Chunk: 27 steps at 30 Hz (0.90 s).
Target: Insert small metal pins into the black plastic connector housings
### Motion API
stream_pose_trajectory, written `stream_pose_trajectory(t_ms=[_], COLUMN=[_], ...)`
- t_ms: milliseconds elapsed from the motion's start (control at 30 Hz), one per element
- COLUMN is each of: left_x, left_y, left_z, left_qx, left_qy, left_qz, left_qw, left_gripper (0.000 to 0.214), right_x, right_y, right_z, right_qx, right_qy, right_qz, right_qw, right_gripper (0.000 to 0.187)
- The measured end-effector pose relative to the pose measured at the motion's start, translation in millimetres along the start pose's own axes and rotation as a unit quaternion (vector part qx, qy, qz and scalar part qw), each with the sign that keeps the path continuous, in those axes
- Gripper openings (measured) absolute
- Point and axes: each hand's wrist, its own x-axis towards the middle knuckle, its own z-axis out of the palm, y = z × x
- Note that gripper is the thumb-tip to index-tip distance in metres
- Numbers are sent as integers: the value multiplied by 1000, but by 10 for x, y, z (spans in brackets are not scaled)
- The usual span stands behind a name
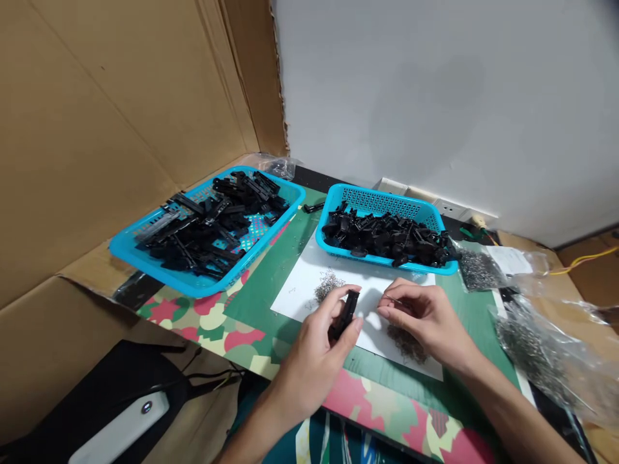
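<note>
My left hand (322,348) is closed around a small black plastic part (346,314), holding it upright above a white sheet of paper (294,287). Beside it, my right hand (423,316) pinches a thin metal piece (394,299); its exact kind is too small to make out. The two hands are apart. Behind the left hand lies a loose pile of tiny metal pieces (329,285) on the paper. A second pile of small metal pieces (406,345) sits below my right hand, partly covered by it.
A large blue basket (193,287) of long black parts stands left; a smaller blue basket (387,261) of black parts stands behind my hands. Plastic bags of metal pieces (478,269) lie right. A wall socket strip (449,207) runs behind; cardboard (120,96) borders the left.
</note>
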Motion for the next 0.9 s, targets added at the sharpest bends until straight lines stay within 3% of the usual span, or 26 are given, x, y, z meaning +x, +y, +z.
stream_pose_trajectory(t_ms=[100,300,567,767,900], left_x=[46,86,110,100,81], left_y=[-20,8,49,54,62], left_z=[101,207,293,293,306], left_qx=[-78,-209,-272,-281,-284], left_qy=[-11,-108,-97,-61,-50], left_qz=[-26,-71,-103,-90,-84], left_qw=[997,969,952,953,954], left_gripper=[32,36,39,31,28], right_x=[-51,-103,-162,-279,-313], right_y=[34,5,-60,-120,-140], right_z=[19,33,43,52,56], right_qx=[60,96,23,-104,-90], right_qy=[20,-1,40,71,85], right_qz=[-23,-75,-109,-229,-205], right_qw=[998,993,993,965,971], right_gripper=[18,7,9,32,31])
